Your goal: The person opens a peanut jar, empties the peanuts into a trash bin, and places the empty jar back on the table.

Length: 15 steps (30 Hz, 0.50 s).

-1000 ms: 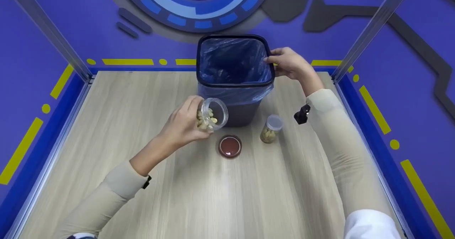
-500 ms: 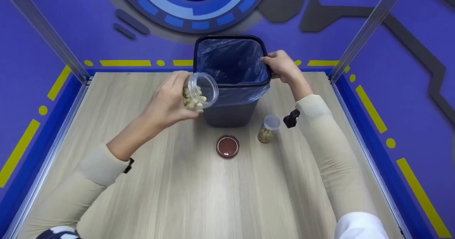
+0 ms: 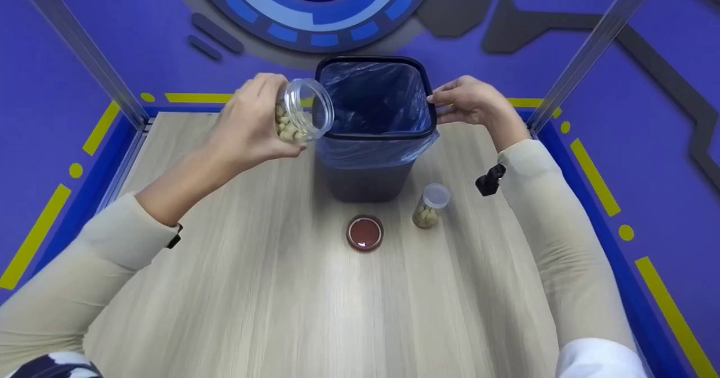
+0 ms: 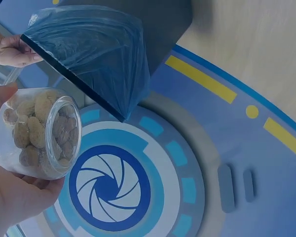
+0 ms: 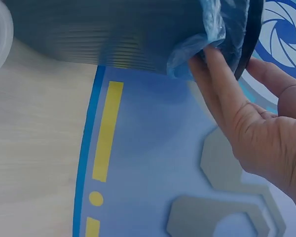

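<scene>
The left hand (image 3: pixel 247 116) is gripping a tilted, clear, round jar (image 3: pixel 308 108), its mouth facing the bin's left side. Knobbly, pale pieces (image 3: pixel 288 129) are lying inside. The right hand (image 3: pixel 471 103) is pinching the dark bin (image 3: pixel 368 185) at its squarish black rim (image 3: pixel 368 136), fingers touching the crinkled, translucent liner (image 3: pixel 365 154). Nearer the person, a reddish-brown disc-shaped lid (image 3: pixel 364 233) and a capped cylindrical container (image 3: pixel 431 209) are resting on the wood-grained table (image 3: pixel 315 310).

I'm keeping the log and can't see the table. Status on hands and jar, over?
Left hand grips open jar, tilted near lined bin, nut-like pieces inside. Right hand holds bin's rim. Nothing seen blocking the bin.
</scene>
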### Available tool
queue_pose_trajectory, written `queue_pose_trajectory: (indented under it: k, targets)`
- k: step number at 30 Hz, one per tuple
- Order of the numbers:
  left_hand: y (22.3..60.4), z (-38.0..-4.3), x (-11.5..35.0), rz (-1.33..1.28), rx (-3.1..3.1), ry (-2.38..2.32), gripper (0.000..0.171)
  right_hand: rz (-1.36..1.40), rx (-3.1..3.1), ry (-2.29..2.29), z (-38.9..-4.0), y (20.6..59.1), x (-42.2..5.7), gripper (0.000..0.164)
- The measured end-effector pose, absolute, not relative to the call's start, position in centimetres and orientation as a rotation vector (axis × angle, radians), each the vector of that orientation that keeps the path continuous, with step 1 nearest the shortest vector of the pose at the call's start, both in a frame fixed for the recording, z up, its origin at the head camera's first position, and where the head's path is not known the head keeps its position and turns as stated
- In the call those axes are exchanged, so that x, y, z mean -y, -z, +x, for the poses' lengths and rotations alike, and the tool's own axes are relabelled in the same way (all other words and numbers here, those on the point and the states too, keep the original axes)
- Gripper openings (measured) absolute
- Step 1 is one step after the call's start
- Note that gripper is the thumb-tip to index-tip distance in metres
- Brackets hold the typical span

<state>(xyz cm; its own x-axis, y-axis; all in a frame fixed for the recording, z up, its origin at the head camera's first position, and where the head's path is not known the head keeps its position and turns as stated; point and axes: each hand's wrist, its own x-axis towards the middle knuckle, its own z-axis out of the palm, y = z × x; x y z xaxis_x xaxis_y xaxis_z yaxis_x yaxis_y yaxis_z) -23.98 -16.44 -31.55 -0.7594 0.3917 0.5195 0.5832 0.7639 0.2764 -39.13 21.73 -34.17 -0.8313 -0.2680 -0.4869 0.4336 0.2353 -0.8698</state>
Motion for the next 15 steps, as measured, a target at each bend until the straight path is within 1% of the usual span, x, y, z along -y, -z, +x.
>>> queue_pose_trajectory:
  k: [5,9,15]
  targets:
    - [31.1,-24.4,15.8,-0.75,2.553,0.579,0.08,0.16,-1.926,1.696,-39.2,34.5,-21.8,0.042]
    - [30.8,-25.4,15.2,-0.737,2.601,0.524,0.083,0.162,-1.914,1.713,-39.3,34.6,-21.8,0.042]
    - [30.9,-27.7,14.2,-0.77,2.586,0.364,0.085,0.164,-1.921,1.714,-39.2,34.7,-22.0,0.047]
